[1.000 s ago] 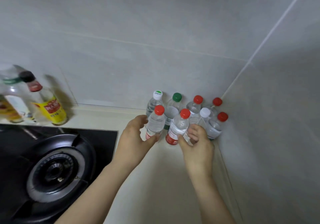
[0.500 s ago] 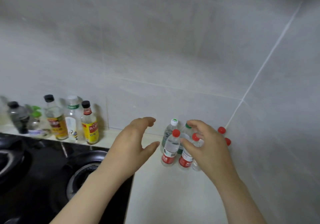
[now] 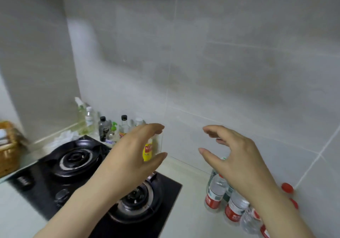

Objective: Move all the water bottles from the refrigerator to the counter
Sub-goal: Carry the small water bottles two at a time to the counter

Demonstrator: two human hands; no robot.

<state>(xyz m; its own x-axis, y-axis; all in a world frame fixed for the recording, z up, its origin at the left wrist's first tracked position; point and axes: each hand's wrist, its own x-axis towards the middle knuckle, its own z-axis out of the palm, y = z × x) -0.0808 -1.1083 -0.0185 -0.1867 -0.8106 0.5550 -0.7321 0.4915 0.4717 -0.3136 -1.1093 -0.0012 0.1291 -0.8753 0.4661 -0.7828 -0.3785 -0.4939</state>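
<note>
While both hands [image 3: 136, 156] [image 3: 237, 162] hover spread and empty, clear, red-labelled water bottles [image 3: 214, 194] stand clustered, seemingly upright.

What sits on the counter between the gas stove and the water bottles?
Nothing: in the head view, bare counter separates the gas stove from the water bottles.

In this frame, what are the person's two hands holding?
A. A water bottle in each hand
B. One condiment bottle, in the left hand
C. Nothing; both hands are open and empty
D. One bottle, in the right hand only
C. The left hand and the right hand are both raised with fingers spread and nothing between them, while the water bottles stand on the counter in the corner below the right hand.
</note>
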